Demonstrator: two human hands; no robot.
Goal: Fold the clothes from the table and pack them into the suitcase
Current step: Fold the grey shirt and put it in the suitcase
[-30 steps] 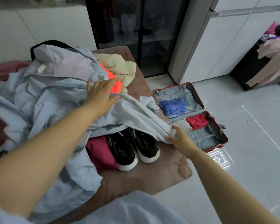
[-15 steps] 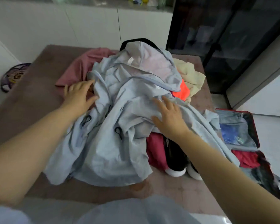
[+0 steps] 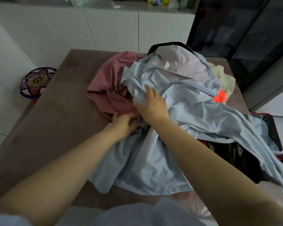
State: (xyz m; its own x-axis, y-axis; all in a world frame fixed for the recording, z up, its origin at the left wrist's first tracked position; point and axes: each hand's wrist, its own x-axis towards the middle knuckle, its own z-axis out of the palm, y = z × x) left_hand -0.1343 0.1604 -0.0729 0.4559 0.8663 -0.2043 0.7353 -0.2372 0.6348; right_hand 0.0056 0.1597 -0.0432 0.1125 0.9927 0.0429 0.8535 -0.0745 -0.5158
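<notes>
Left hand (image 3: 124, 122): low on the pile, at the seam btw jacket (image 3: 186, 115) & pink garment (image 3: 109, 85). Fingertips are lost in the folds, so can't tell if it grips or just presses.
Right hand (image 3: 153, 106): flat on the jacket, fingers fairly straight, thumb out twd left hand, holding nothing.
Jacket: light blue, crumpled, top of pile, mid tabletop (image 3: 55, 124). One end trails off the right edge.
Pink garment: bunched, left of jacket, partly under it.
Cream garment (image 3: 225, 77): far right of pile, w/ orange item (image 3: 220, 97) just in front.
Shoes (image 3: 232, 154): black, near right, half under jacket.
Suitcase (image 3: 272, 128): on floor beside tabletop's right edge, red rim, mostly hidden by jacket.
Disc (image 3: 37, 81): round, patterned, on floor left of tabletop.
</notes>
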